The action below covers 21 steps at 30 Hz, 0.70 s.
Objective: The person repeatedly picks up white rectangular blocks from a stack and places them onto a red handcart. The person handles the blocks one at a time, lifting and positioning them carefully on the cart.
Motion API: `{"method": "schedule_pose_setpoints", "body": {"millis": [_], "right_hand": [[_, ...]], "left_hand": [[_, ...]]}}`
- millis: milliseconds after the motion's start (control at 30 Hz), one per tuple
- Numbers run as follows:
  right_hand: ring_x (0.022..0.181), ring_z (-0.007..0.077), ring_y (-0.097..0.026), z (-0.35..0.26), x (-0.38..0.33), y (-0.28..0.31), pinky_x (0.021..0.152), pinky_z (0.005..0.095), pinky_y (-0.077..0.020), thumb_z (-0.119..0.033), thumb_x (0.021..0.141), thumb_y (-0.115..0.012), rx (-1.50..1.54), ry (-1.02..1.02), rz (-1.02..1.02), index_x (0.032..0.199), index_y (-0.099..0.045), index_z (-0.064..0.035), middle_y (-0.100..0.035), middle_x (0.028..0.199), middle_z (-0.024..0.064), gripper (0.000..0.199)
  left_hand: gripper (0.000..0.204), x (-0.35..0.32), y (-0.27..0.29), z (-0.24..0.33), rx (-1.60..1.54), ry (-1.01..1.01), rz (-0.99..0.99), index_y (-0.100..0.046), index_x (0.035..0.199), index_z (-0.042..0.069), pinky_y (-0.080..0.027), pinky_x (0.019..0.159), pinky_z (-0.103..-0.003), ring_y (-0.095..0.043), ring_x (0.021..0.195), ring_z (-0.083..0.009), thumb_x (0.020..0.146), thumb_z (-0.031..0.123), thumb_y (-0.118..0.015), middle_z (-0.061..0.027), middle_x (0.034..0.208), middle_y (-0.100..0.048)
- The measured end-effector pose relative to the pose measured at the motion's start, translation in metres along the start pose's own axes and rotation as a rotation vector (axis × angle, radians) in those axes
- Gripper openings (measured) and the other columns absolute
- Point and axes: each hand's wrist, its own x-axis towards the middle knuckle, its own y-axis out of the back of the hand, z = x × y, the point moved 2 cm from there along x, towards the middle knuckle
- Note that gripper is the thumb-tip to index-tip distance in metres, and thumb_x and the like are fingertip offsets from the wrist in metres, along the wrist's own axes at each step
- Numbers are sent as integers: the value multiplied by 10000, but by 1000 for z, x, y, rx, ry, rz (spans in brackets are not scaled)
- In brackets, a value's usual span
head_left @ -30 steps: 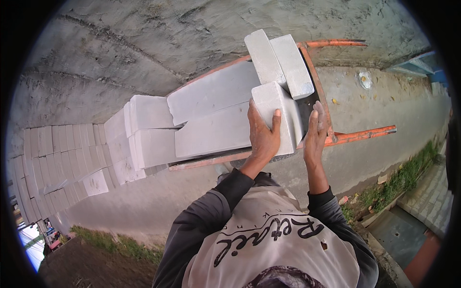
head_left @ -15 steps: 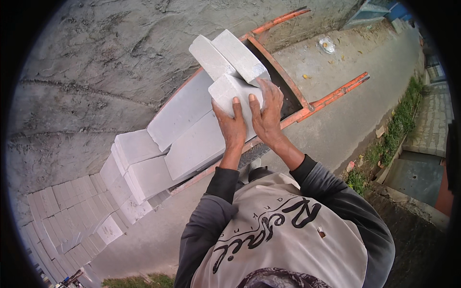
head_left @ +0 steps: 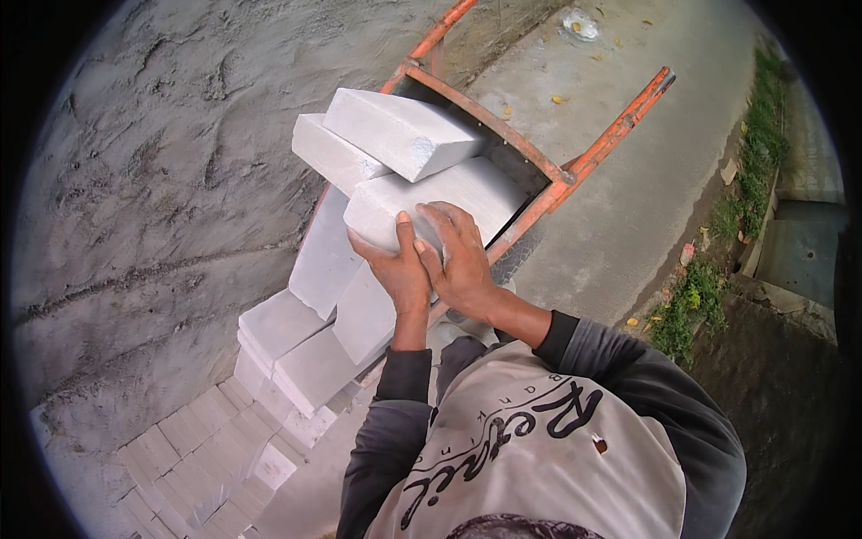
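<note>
Both my hands are at the near end of a white lightweight concrete block (head_left: pixel 449 199) on the load of an orange wheelbarrow (head_left: pixel 512 144). My left hand (head_left: pixel 395 274) cups its lower left corner, thumb up on the end face. Beside it, my right hand (head_left: pixel 460 260) presses on the same end with its fingers bent over the upper edge. The two hands touch at the thumbs. Just beyond this block, two more white blocks (head_left: pixel 395 130) lie side by side, one overlapping the other. Beneath my hands are larger pale blocks (head_left: pixel 325 256); their undersides are hidden.
More blocks (head_left: pixel 287 332) are piled at the barrow's front end. A long stack of grey blocks (head_left: pixel 197 440) stands at lower left. The rough cement wall (head_left: pixel 162 162) runs along the left. A paved path (head_left: pixel 620 207) and grass strip (head_left: pixel 736 216) lie to the right.
The block under my hands has slid and turned, now lying toward the barrow's handles. My hands have drawn together at its near end. The view has also shifted.
</note>
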Motion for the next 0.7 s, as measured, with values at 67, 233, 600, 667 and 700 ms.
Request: {"method": "schedule_pose_setpoints", "body": {"millis": [67, 233, 600, 667, 700], "right_hand": [[1297, 374, -484, 2, 0, -4, 1099, 460, -400, -210, 1017, -591, -37, 17, 7, 1424, -509, -8, -499, 1371, 220, 462], [1291, 413, -475, 3, 1, -13, 1094, 505, -378, -244, 1016, -597, -29, 111, 32, 1434, -494, -6, -495, 1371, 251, 492], [1358, 386, -427, 5, -5, -20, 1107, 517, -376, -408, 1054, -551, -485, 149, 102, 1488, -467, -40, -477, 1415, 232, 575], [1347, 381, -437, 6, -3, -21, 1085, 547, -375, -414, 1031, -581, -783, 126, 179, 1498, -485, -131, -484, 1415, 209, 554], [1345, 375, -441, -1, -6, -25, 1075, 564, -372, -414, 1020, -595, -952, 135, 247, 1498, -495, -179, -488, 1417, 191, 541]], "left_hand": [[971, 3, 3, 1, -36, 7, -7, -119, 1551, -102, -439, 1090, -447, -495, 1326, -422, 946, 370, -715, -334, 1448, -426], [1035, 7, 9, -7, -28, -69, 33, -143, 1538, -127, -431, 1080, -471, -500, 1309, -461, 910, 423, -754, -360, 1438, -423], [839, -100, 213, -165, 70, 245, -315, -423, 1484, -78, -420, 1125, -441, -519, 1360, -399, 986, 577, -586, -315, 1483, -486], [764, -150, 271, -243, 75, 339, -215, -485, 1445, -75, -446, 1100, -428, -572, 1309, -396, 980, 518, -610, -298, 1414, -571], [769, -182, 301, -291, 130, 393, -141, -498, 1435, -76, -453, 1091, -422, -574, 1313, -391, 967, 523, -615, -291, 1412, -577]]}}
